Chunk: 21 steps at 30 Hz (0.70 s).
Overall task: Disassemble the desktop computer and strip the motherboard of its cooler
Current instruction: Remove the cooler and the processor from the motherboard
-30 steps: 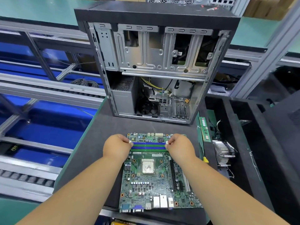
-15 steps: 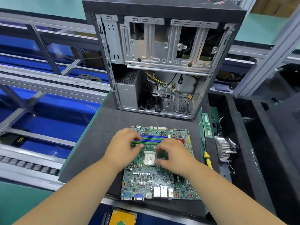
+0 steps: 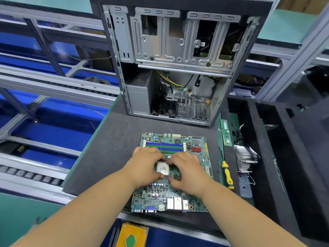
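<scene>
Motherboard (image 3: pixel 170 175) lies flat on the dark mat (image 3: pixel 110 148), near the mat's near edge, with both hands on its middle. The left hand (image 3: pixel 145 167) has its fingers curled round the left side of the silver processor (image 3: pixel 162 169), fingertips touching its far and near edges. The right hand (image 3: pixel 187 172) is curled the same way just right of the processor, fingertips at its right edge; whether either hand actually grips the chip cannot be told. Beyond the hands run the blue and green memory slots (image 3: pixel 164 147). Right of the board lie a yellow-handled screwdriver (image 3: pixel 227 172), a finned heatsink (image 3: pixel 244 160) and a green memory stick (image 3: pixel 226 132). Farther off stands the opened computer case (image 3: pixel 178 59), cables loose inside.
</scene>
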{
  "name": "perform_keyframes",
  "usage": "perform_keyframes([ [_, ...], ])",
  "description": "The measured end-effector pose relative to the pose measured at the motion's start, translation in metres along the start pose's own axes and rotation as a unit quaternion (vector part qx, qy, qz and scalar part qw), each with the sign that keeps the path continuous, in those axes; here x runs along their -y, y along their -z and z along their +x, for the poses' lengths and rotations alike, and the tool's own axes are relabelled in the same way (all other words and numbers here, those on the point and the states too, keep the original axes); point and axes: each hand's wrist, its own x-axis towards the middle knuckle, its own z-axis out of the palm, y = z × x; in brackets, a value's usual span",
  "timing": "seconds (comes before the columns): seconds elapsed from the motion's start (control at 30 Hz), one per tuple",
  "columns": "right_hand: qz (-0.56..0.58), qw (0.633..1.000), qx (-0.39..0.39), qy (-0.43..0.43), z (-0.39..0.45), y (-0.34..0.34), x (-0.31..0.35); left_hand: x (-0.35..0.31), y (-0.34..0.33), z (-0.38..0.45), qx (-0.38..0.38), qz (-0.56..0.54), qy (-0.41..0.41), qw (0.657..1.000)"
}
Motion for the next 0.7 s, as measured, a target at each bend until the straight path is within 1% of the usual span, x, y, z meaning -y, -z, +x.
perform_keyframes([
  [0.17,-0.042,0.999,-0.012,0.033,0.002,0.004,0.005,0.000,0.000,0.000,0.002,-0.004,0.011,1.000],
  [0.23,-0.061,0.996,-0.030,0.051,0.006,0.011,0.007,0.000,0.000,-0.001,0.003,-0.012,0.014,1.000],
  [0.3,-0.069,0.995,-0.048,0.045,0.012,0.018,0.006,-0.001,0.002,0.000,0.012,-0.013,0.014,1.000],
  [0.43,-0.034,0.996,-0.080,-0.006,0.022,0.030,0.005,0.002,0.009,-0.001,0.037,-0.001,0.005,0.999],
  [0.53,-0.030,0.995,-0.089,-0.016,0.027,0.031,0.006,0.005,0.011,-0.005,0.026,-0.002,0.003,1.000],
  [0.6,-0.027,0.995,-0.095,-0.015,0.026,0.030,0.009,0.008,0.012,-0.008,0.017,0.000,0.006,1.000],
  [0.7,-0.038,0.993,-0.107,0.024,0.022,0.027,0.013,0.015,0.013,-0.012,0.012,-0.011,0.012,1.000],
])
